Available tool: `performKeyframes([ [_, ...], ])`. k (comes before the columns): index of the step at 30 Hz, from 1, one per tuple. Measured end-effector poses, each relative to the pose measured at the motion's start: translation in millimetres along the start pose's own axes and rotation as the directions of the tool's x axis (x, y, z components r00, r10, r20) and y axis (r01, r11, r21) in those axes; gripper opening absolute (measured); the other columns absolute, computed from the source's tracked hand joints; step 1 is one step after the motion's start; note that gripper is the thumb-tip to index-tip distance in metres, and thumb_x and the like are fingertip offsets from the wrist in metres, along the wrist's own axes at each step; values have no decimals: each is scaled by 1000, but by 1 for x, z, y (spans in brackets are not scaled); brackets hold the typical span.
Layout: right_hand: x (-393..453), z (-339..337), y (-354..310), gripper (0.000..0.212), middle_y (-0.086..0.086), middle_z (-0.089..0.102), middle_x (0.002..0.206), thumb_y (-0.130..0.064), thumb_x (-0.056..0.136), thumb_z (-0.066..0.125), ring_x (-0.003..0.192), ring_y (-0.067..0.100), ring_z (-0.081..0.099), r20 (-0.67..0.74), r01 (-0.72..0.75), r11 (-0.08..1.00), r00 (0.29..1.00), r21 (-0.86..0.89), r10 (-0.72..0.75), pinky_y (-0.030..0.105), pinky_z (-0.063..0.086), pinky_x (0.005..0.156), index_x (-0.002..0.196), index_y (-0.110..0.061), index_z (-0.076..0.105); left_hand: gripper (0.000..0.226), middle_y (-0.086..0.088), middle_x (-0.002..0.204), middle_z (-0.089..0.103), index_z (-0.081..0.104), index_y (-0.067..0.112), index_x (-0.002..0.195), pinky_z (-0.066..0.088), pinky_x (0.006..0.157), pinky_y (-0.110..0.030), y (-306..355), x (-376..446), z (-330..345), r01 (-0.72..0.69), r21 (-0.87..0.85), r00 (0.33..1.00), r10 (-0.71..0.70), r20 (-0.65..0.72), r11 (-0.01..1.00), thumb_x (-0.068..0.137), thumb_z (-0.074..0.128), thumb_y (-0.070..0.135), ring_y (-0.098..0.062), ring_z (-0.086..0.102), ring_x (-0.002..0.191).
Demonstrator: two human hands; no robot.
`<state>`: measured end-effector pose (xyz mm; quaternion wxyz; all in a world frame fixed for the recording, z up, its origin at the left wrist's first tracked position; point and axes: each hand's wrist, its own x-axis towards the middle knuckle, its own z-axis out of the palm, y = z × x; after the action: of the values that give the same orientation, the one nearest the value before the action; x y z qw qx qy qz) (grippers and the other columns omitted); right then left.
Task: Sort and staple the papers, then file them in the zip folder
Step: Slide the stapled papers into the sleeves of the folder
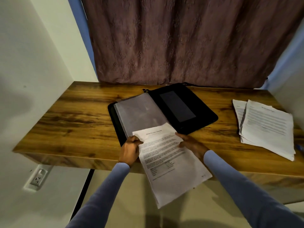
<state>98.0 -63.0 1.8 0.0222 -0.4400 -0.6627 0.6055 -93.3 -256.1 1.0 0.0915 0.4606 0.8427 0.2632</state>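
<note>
A black zip folder (194, 102) lies open on the wooden desk (74, 116), with translucent plastic sleeves (139, 112) spread over its left half. I hold a printed paper set (169, 163) by its two side edges; its top end rests at the near edge of the sleeves and its lower end hangs over the desk's front edge. My left hand (130, 149) grips the left edge near the top. On the opposite edge sits my right hand (191, 143), gripping too. No stapler is in view.
A stack of more printed papers (268, 127) lies fanned at the desk's right end, with a blue object (299, 147) partly visible at the frame's edge beside it. A curtain (181, 43) hangs behind the desk. A wall socket (38, 177) sits below left.
</note>
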Motion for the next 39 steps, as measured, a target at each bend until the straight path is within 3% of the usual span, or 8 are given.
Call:
performKeyframes([
  [5, 9, 10, -9, 36, 8, 53, 123, -2, 80, 64, 113, 26, 48, -143, -40, 997, 989, 69, 50, 31, 36, 97, 113, -15, 56, 20, -9, 125, 57, 69, 10, 103, 39, 99, -26, -6, 0, -3, 53, -53, 995, -57, -77, 997, 85, 61, 5, -26, 51, 117],
  [9, -5, 6, 2, 24, 6, 66, 110, -12, 80, 69, 97, 29, 63, -157, 8, 1000, 988, -3, -8, 47, 49, 91, 101, -20, 62, 18, -10, 115, 61, 71, 8, 93, 44, 95, -28, -10, -1, -2, 41, -104, 993, -52, -102, 994, 81, 63, -2, -26, 56, 109],
  [13, -8, 0, 10, 28, 10, 68, 106, -9, 73, 75, 100, 31, 62, -189, -21, 993, 981, 119, 43, 47, 47, 95, 101, -9, 69, 21, -10, 99, 65, 71, 8, 83, 48, 84, -29, -16, -4, 1, 14, -150, 992, -33, -126, 989, 77, 60, -9, -27, 60, 95],
  [18, 60, -19, 67, 76, -6, 64, 106, -62, 33, 84, 100, 26, 60, -164, -90, 986, 980, 138, 112, 46, 48, 90, 99, -30, 68, 24, -8, 91, 63, 67, 10, 76, 47, 79, -28, -11, -4, -5, -3, -209, 987, -31, -159, 978, 74, 58, -12, -23, 59, 88],
  [22, -9, -6, 1, 40, 5, 70, 98, -33, 67, 81, 89, 28, 67, -82, -116, 980, 988, 164, 131, 42, 53, 83, 102, -18, 68, 24, -3, 93, 61, 65, 15, 76, 52, 77, -27, -10, -2, -15, 7, -282, 980, -63, -191, 959, 77, 62, -8, -18, 60, 87],
  [28, -39, -11, 6, 23, 4, 67, 98, -14, 78, 72, 87, 21, 61, 26, -109, 981, 994, 163, 106, 36, 51, 79, 99, -16, 64, 24, -2, 91, 63, 65, 14, 76, 49, 75, -23, -9, -6, -14, 9, -247, 983, -53, -174, 969, 78, 59, -8, -18, 60, 85],
  [33, -31, 6, -2, 38, 14, 67, 104, -18, 73, 77, 93, 33, 64, -50, -142, 938, 985, 316, 166, 43, 56, 78, 107, -9, 65, 21, -5, 91, 65, 65, 12, 74, 51, 75, -24, -9, -2, -20, -16, -225, 983, -25, -180, 974, 75, 65, -9, -17, 61, 83],
  [39, -56, -12, 8, 38, 10, 70, 97, -23, 66, 81, 89, 32, 65, 4, -146, 952, 989, 269, 151, 39, 56, 67, 101, -15, 66, 13, -10, 87, 66, 67, 4, 78, 44, 69, -14, -7, 7, -28, 32, -257, 980, -81, -182, 966, 73, 69, -8, -19, 59, 77],
])
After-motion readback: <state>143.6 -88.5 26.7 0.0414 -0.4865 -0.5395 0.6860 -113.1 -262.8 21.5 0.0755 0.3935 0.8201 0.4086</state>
